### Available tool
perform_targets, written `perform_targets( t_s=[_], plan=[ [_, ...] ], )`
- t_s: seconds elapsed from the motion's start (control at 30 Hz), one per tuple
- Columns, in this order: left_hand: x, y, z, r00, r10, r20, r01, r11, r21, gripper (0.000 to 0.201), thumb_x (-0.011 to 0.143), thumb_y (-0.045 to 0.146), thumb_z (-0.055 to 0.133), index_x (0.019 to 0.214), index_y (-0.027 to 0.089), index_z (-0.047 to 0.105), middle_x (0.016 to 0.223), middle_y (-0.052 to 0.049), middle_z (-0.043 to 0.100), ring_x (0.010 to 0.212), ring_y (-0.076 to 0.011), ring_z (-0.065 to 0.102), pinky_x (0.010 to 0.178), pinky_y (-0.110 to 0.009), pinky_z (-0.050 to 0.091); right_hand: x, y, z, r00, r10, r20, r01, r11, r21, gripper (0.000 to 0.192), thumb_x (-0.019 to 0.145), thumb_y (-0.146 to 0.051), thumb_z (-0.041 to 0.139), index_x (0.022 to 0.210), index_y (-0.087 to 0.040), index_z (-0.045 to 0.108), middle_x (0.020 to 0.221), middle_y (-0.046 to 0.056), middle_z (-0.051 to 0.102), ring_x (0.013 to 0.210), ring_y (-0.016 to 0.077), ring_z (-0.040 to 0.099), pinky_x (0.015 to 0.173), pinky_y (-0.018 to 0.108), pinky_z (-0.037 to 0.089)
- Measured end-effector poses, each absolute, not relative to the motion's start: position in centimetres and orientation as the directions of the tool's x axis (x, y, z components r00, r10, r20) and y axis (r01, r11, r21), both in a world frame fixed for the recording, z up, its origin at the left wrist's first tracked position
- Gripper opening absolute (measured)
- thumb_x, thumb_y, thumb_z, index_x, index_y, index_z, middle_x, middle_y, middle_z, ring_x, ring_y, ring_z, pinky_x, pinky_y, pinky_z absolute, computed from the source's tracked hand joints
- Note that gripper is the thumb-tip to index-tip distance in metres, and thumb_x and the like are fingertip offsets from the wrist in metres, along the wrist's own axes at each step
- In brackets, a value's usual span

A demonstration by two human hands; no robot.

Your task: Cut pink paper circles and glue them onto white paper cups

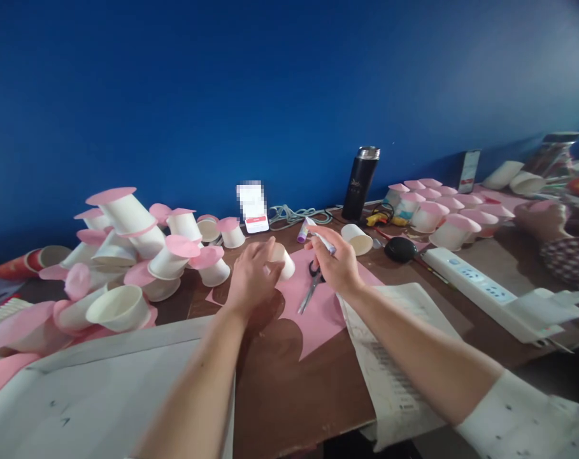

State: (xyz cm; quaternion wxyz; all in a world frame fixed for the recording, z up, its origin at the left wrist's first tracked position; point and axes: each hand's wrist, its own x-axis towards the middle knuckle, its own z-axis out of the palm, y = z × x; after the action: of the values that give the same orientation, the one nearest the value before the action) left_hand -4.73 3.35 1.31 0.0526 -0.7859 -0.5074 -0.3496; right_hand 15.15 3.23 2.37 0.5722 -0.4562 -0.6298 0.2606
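Observation:
My left hand [253, 273] is closed around the side of a white paper cup [283, 261] that stands over the pink paper. In my right hand [337, 262] is a slim white and purple tube that looks like a glue stick [323, 242], pinched by the fingers. A purple and white piece [304, 231], perhaps another glue stick or a cap, is just behind it. Between my hands, scissors [310, 288] lie on a pink sheet [325, 312] with curved cut-outs. Another paper cup [357, 240] lies on its side beyond my right hand.
Many cups with pink paper discs [174, 255] are heaped at left, more [430, 217] at right. A phone [255, 207] leans on the blue wall near a black flask [360, 185]. A power strip [471, 280] and newspaper [399, 357] lie right; another person's hand [542, 220] is at far right.

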Motion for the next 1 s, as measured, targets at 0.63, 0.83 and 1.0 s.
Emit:
perform_targets(
  t_s=[0.63,0.83,1.0],
  plan=[
    [-5.7,5.1,-0.2,-0.063,0.8,0.597,0.942,-0.15,0.3,0.051,0.093,0.027,0.041,0.141,0.013,0.038,0.143,-0.022,0.042,0.133,-0.0341,0.04,0.1,-0.049,0.044,15.7,3.4,-0.8,-0.086,0.885,0.458,0.452,0.444,-0.774,0.052,0.086,-0.015,0.046,0.137,-0.021,0.045,0.111,0.006,0.067,0.085,0.0172,0.064,0.08,0.033,0.052],
    [-5.9,5.3,-0.6,-0.027,0.812,0.583,0.929,-0.194,0.314,0.052,0.093,0.022,0.039,0.145,0.016,0.032,0.147,-0.021,0.037,0.138,-0.0318,0.034,0.105,-0.05,0.04,15.8,3.5,-0.9,-0.115,0.882,0.456,0.462,0.454,-0.762,0.055,0.084,-0.013,0.044,0.138,-0.022,0.044,0.111,0.006,0.067,0.089,0.0182,0.065,0.081,0.033,0.051],
    [-5.9,4.9,-0.3,-0.005,0.773,0.634,0.944,-0.205,0.258,0.048,0.093,0.022,0.039,0.141,0.018,0.039,0.137,-0.017,0.048,0.129,-0.0298,0.045,0.101,-0.046,0.043,15.6,3.1,-0.5,-0.133,0.87,0.475,0.478,0.476,-0.738,0.054,0.086,-0.016,0.047,0.139,-0.022,0.044,0.115,0.007,0.066,0.1,0.0205,0.062,0.089,0.036,0.049]
  ],
)
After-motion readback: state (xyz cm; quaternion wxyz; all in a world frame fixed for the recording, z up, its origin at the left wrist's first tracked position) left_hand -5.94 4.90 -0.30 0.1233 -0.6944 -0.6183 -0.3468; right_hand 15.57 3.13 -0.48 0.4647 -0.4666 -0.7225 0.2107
